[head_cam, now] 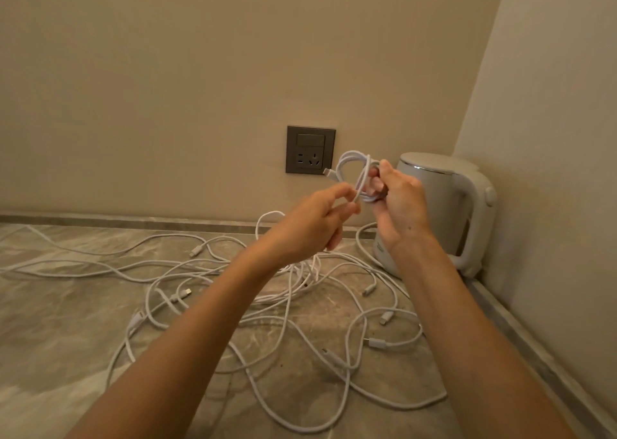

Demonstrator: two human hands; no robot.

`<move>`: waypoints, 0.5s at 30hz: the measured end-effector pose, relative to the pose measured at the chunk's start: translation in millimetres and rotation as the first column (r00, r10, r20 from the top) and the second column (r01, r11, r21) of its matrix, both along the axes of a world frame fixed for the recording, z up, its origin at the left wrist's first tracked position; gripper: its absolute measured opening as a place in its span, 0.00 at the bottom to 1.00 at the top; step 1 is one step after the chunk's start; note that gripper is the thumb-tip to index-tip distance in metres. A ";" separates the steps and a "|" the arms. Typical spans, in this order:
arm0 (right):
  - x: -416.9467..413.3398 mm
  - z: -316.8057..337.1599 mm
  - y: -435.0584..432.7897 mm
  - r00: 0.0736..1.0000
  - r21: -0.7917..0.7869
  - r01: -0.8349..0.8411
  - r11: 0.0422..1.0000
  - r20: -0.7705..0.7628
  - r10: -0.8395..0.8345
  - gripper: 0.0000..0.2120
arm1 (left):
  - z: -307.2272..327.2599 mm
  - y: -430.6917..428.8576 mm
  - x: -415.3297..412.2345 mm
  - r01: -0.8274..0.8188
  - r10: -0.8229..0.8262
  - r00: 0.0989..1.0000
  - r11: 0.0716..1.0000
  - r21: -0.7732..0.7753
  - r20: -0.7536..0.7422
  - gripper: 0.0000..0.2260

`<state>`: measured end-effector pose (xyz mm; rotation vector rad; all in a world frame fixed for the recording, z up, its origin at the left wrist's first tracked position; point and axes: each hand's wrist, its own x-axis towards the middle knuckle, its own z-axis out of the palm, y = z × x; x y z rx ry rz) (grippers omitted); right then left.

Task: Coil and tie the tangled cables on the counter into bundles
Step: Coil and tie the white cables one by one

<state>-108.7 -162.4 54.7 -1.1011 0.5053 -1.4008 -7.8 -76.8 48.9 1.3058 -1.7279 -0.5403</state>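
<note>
**Holding a small coil above the tangle**

Nearest, the loose cables (293,308) sprawl in a white tangle over the marbled table (66,321). Their loops cross one another from the near edge to the middle, with several plugs lying among them. Both forearms reach out over this heap. A few strands lift off the heap under the left wrist; the hand hides where they lead.

The left grip (310,225) is raised above the tangle. Its thumb and forefinger pinch a strand at the lower left side of the coil (357,174), and the other fingers curl loosely beneath. The right grip (399,205) is just to its right, fingers curled round the coil's right side. The coil stands upright between the two grips, well clear of the table. A plug end (326,171) juts from it to the left.

Farther back, a white kettle (444,201) stands on the table in the far right corner, just behind the right grip and partly covered by it. One cable loop lies by its base. A grey wall socket (310,149) sits on the far wall (200,54), left of the coil.
</note>
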 end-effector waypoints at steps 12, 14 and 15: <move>-2.7 1.7 5.9 0.791 0.183 -0.511 0.840 0.483 0.376 0.13 | -5.9 -13.3 16.7 -0.220 0.238 0.948 0.970 -0.107 0.213 0.10; -3.8 -0.2 4.4 0.778 0.185 -0.537 0.823 0.486 0.398 0.12 | -7.2 -14.6 17.8 -0.239 0.257 0.938 0.966 -0.103 0.232 0.10; -4.1 -1.0 4.0 0.770 0.184 -0.551 0.814 0.489 0.411 0.12 | -7.4 -15.2 18.9 -0.253 0.270 0.931 0.962 -0.099 0.245 0.10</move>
